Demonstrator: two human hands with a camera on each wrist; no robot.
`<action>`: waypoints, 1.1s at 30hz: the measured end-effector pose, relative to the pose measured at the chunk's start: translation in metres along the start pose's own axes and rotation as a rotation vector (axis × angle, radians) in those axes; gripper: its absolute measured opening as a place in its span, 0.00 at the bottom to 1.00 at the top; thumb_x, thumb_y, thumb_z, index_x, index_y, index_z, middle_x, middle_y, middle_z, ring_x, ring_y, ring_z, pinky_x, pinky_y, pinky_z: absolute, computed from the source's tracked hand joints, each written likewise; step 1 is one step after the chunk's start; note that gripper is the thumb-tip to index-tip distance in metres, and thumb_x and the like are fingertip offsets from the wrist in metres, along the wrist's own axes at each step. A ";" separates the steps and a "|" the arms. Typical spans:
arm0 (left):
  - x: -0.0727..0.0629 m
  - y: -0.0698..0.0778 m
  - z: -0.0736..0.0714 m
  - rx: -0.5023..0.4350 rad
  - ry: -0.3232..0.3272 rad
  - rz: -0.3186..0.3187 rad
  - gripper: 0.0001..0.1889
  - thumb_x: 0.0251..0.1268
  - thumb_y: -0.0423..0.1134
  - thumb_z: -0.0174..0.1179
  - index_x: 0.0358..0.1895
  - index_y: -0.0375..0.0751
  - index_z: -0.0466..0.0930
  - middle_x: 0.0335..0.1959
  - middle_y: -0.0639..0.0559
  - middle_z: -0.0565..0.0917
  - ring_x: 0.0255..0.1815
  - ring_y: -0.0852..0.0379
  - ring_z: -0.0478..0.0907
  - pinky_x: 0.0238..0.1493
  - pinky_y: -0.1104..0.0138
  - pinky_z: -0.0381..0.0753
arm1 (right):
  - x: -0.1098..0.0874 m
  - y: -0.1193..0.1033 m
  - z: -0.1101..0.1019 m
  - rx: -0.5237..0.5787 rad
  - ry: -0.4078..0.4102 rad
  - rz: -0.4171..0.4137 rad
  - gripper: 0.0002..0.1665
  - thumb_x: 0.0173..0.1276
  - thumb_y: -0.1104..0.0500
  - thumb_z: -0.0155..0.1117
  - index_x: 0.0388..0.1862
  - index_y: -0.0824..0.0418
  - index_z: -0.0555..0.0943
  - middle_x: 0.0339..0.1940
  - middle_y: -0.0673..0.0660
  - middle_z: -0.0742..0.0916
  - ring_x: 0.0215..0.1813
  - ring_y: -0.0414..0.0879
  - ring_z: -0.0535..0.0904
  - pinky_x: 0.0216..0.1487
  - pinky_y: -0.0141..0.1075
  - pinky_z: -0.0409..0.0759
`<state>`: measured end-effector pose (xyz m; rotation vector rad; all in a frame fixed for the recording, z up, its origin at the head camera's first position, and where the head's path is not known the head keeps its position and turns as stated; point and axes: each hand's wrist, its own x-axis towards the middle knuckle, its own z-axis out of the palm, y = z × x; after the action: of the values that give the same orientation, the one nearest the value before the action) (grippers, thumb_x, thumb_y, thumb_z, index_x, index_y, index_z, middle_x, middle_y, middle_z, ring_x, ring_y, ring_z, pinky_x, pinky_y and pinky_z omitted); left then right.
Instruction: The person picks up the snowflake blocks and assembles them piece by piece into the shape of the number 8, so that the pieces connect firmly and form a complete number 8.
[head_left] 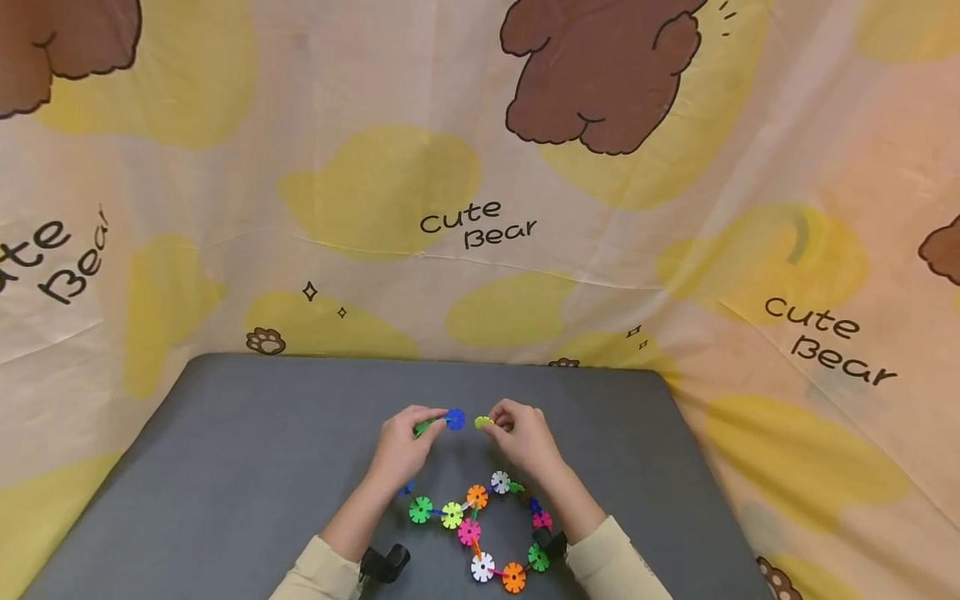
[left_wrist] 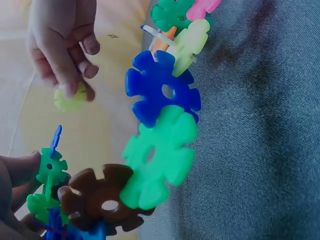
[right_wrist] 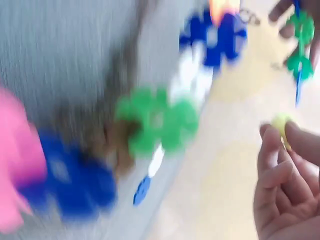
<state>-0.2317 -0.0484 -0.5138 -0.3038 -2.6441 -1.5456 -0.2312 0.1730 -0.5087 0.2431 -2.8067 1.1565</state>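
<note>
My left hand (head_left: 405,443) grips green notched plastic discs, the end of a chain of interlocking snowflake discs. A blue snowflake disc (head_left: 455,419) juts from that end, past the fingertips. Across a small gap, my right hand (head_left: 527,437) pinches a single yellow snowflake disc (head_left: 483,422) between thumb and fingers. The yellow disc (left_wrist: 70,98) is partly covered by those fingers in the left wrist view. Nearer the left hand there, a brown disc (left_wrist: 85,207) joins a green one (left_wrist: 159,157) and further chain pieces. The right wrist view is blurred.
The rest of the chain lies on the grey table (head_left: 262,450) between the forearms, partly in a ring with an orange disc (head_left: 513,577) at its near side. Black wrist straps (head_left: 386,563) sit on the arms. A bear-print cloth (head_left: 360,192) surrounds the table.
</note>
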 end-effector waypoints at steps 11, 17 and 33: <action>0.000 0.003 -0.005 -0.049 -0.027 -0.007 0.11 0.71 0.41 0.64 0.51 0.47 0.89 0.50 0.49 0.87 0.40 0.54 0.78 0.38 0.63 0.77 | -0.018 -0.016 0.024 -0.098 0.217 -0.117 0.07 0.64 0.54 0.75 0.34 0.54 0.84 0.23 0.46 0.89 0.25 0.34 0.83 0.32 0.29 0.81; 0.000 0.005 -0.005 -0.050 -0.021 -0.012 0.11 0.72 0.41 0.63 0.51 0.45 0.89 0.48 0.48 0.88 0.35 0.56 0.75 0.34 0.64 0.74 | -0.019 -0.017 0.030 -0.169 0.352 -0.234 0.09 0.60 0.57 0.78 0.32 0.55 0.84 0.22 0.47 0.89 0.22 0.35 0.83 0.27 0.29 0.79; 0.002 0.007 0.002 -0.103 0.044 0.005 0.09 0.70 0.37 0.65 0.47 0.41 0.91 0.43 0.51 0.88 0.44 0.52 0.81 0.37 0.67 0.78 | -0.013 -0.014 0.036 -0.146 0.464 -0.433 0.11 0.59 0.66 0.77 0.30 0.59 0.80 0.21 0.49 0.88 0.18 0.38 0.80 0.22 0.25 0.76</action>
<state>-0.2320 -0.0428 -0.5084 -0.2777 -2.5339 -1.6705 -0.2172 0.1395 -0.5263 0.4722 -2.2660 0.7831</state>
